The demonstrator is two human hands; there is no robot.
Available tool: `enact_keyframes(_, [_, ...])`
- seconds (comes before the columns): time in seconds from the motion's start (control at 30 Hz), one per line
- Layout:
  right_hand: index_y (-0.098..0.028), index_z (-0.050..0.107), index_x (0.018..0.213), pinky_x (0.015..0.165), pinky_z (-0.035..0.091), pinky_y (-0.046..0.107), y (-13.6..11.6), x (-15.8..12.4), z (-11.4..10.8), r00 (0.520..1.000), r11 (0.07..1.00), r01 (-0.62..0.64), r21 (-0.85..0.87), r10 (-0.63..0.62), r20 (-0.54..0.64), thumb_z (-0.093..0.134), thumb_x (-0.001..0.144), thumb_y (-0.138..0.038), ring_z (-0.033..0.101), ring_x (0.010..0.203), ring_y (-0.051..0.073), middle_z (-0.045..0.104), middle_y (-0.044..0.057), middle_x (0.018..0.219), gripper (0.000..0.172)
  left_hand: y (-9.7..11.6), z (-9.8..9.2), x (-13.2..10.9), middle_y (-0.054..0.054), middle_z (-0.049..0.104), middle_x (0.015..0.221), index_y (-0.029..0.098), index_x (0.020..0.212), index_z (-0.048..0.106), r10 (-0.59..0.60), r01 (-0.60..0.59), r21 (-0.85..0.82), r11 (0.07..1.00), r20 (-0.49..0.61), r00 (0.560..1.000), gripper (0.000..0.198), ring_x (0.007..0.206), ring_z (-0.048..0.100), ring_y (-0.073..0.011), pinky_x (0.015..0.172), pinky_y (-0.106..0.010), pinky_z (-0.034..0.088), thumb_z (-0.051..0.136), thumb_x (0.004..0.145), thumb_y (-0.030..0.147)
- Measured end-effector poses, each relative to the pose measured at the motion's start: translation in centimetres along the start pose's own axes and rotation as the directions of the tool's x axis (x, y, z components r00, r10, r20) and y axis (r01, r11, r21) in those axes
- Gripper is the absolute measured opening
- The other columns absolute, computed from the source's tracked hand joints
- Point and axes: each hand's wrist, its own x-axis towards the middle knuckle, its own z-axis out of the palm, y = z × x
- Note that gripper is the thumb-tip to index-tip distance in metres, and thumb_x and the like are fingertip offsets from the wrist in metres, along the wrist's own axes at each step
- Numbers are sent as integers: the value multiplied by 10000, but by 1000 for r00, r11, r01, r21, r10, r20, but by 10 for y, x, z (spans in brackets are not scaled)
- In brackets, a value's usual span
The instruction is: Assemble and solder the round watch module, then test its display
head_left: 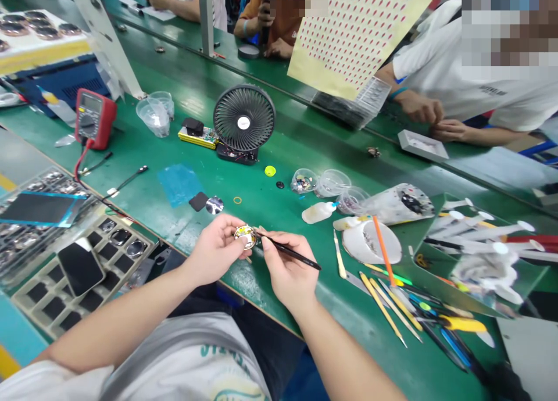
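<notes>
Closely held, viewed from the head camera: left hand pinching a small round gold-rimmed electronic disc, raised for sight, below the black mesh desk fan; right hand pinching a slim black pointed tool, tip brought to the disc.

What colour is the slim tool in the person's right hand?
Black: the slim tool in the right hand shows best in the head view.

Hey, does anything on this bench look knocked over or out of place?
A small white squeeze bottle with a blue tip lies on its side on the green bench mat, and the white cup near it also looks tipped over. I can't see an obvious spill around them.
</notes>
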Motion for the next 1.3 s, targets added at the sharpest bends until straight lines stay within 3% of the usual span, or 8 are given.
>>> enact_keyframes(0.43, [-264, 667, 950, 931, 652, 444, -4, 3, -3, 999, 999, -36, -19, 37, 11, 759, 939, -320, 799, 965, 244, 813, 55, 981, 108, 0, 0, -1, 46, 690, 738, 196, 971, 567, 0, 0, 12, 1000, -9, 1000, 388, 581, 671, -90, 559, -207, 571, 850, 729, 304])
enact_keyframes(0.67, [-277, 685, 945, 1144, 528, 587, -4, 3, -9, 995, 997, 64, -33, -61, 84, 745, 954, -313, 797, 972, 238, 804, 24, 953, 70, 1, -3, -2, 42, 691, 748, 208, 1045, 599, 34, -35, 44, 998, 18, 999, 396, 581, 677, -108, 533, -217, 571, 841, 751, 317])
enact_keyframes(0.93, [-276, 690, 941, 1173, 476, 646, -5, 6, -17, 979, 990, 126, -70, -113, 168, 725, 965, -287, 799, 966, 245, 815, 37, 988, 44, -2, -5, -2, 26, 702, 753, 199, 1035, 655, 53, -56, 74, 996, 33, 998, 312, 599, 677, -113, 546, -227, 581, 804, 773, 281])
enact_keyframes(1.3, [-271, 678, 1002, 1122, 560, 571, -1, 3, -12, 988, 985, 138, -100, -130, 87, 721, 967, -264, 787, 965, 217, 800, 31, 997, 56, -1, -2, -3, 28, 709, 758, 189, 1018, 660, 23, -24, 54, 998, 21, 1000, 326, 598, 681, -102, 555, -209, 585, 820, 751, 288])
